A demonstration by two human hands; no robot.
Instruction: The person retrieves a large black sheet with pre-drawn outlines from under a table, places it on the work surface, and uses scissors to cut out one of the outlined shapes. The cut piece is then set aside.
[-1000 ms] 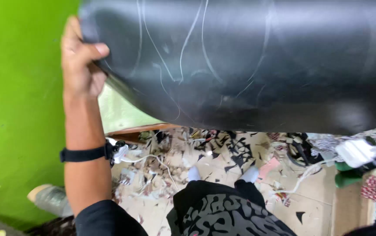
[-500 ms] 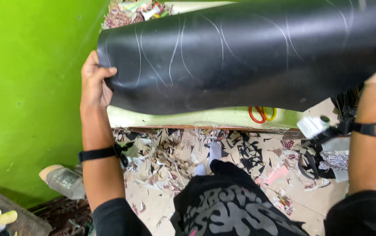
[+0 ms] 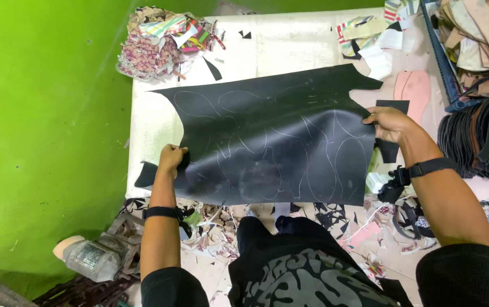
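Left hand: the left hand (image 3: 172, 157) has its fingers curled tight on the near left edge of the black leather sheet (image 3: 273, 142) — a firm pinch, knuckles up, just where a small flap juts out to the left.
Right hand: the right hand (image 3: 387, 122) grips the sheet's right edge, fingers folded over the rim, thumb on top.
Wrists: a black band sits on each wrist — the left one (image 3: 161, 212) plain, the right one (image 3: 429, 166) plain too.
Leather sheet: it is spread between both hands over the pale table (image 3: 290, 42), covering the middle and the near edge, with its far right corner pointing towards the table's far right. Thin pale outlines of curved shapes are drawn all over its face.
Far left corner: a heap of colourful patterned scraps (image 3: 162, 40) lies there, well apart from the sheet.
Far right side: more striped and pale offcuts (image 3: 369, 34), and a pink sole-shaped piece (image 3: 413, 88) just beside the sheet's right edge.
Right of the table: a stack of dark cut pieces (image 3: 477, 136).
Floor: cut scraps (image 3: 210, 227) litter it below the table's near edge; a plastic bottle (image 3: 88, 258) lies by the green wall (image 3: 40, 113).
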